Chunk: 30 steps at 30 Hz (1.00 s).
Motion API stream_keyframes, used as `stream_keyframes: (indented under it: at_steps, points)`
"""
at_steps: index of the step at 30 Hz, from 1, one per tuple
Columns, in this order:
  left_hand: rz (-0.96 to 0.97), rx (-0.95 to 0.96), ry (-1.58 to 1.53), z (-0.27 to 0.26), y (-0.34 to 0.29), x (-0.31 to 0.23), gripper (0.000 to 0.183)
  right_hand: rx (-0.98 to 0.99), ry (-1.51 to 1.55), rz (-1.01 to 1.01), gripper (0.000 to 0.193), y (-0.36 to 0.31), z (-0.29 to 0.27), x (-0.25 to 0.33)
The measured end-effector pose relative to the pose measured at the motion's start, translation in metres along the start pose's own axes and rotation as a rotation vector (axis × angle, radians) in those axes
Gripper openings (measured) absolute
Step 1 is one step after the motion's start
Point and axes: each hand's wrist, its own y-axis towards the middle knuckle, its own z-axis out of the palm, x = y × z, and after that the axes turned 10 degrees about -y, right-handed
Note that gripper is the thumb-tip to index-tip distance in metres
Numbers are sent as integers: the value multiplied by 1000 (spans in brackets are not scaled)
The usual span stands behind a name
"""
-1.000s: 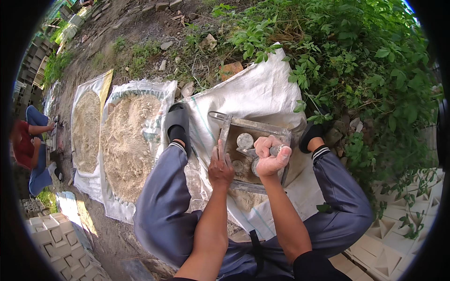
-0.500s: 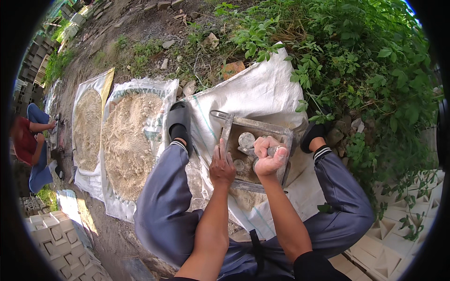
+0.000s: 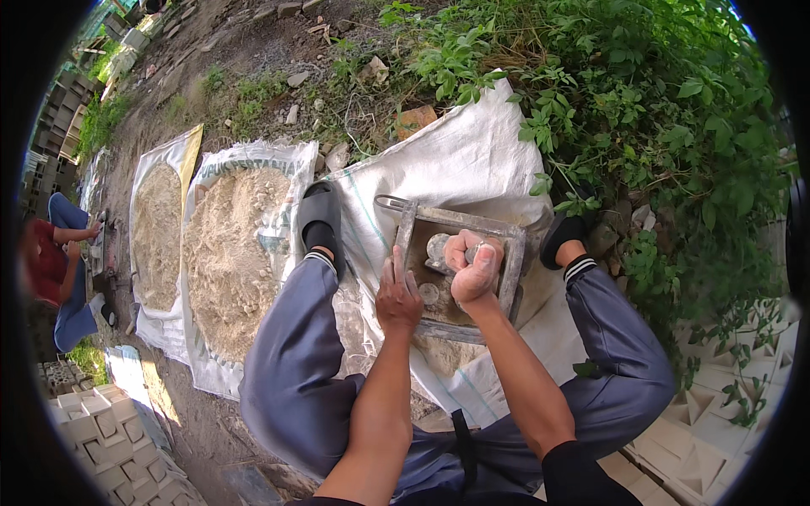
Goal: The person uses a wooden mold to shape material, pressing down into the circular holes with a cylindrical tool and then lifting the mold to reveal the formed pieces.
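Observation:
A rectangular mould frame (image 3: 498, 221), grey and coated with powder, lies on a white woven sack (image 3: 456, 169) between my legs. A loop handle sticks out at its far left corner. My left hand (image 3: 398, 295) lies against the frame's left side, fingers stretched out. Above the inside of the frame, my right hand (image 3: 474, 268) is closed in a fist round a powder-coated rod-handled tool (image 3: 481, 248). A rounded grey lump (image 3: 436, 250) shows beside that fist; whether it belongs to the tool I cannot tell. Below it, a pale round disc (image 3: 429, 293) sits inside the frame.
Two sacks to the left bear heaps of sandy powder (image 3: 232, 244). Farther left, a person in a red top (image 3: 51, 261) sits working. Leafy plants (image 3: 650, 110) crowd the right. Patterned pale blocks (image 3: 118, 430) stand lower left, with more at lower right.
My right hand has shifted slightly left and up in the picture with the tool, now covering part of the rounded lump. My left hand stays at the frame's left side.

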Motion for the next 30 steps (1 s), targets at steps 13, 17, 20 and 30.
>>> stream_keyframes:
  at_steps: [13, 17, 20, 30]
  points:
    - [-2, 3, -3, 1, 0, 5, 54, 122, -139, -16, 77, 5, -2, -10]
    - [-22, 4, 12, -4, 1, -1, 54, -85, 155, 5, 72, -3, 3, -1]
    - [-20, 3, -3, -1, 3, 0, 54, 128, -107, -38, 71, 3, 9, -1]
    - [-15, -20, 7, -4, 7, 5, 52, -24, 146, -14, 71, -3, 2, 9]
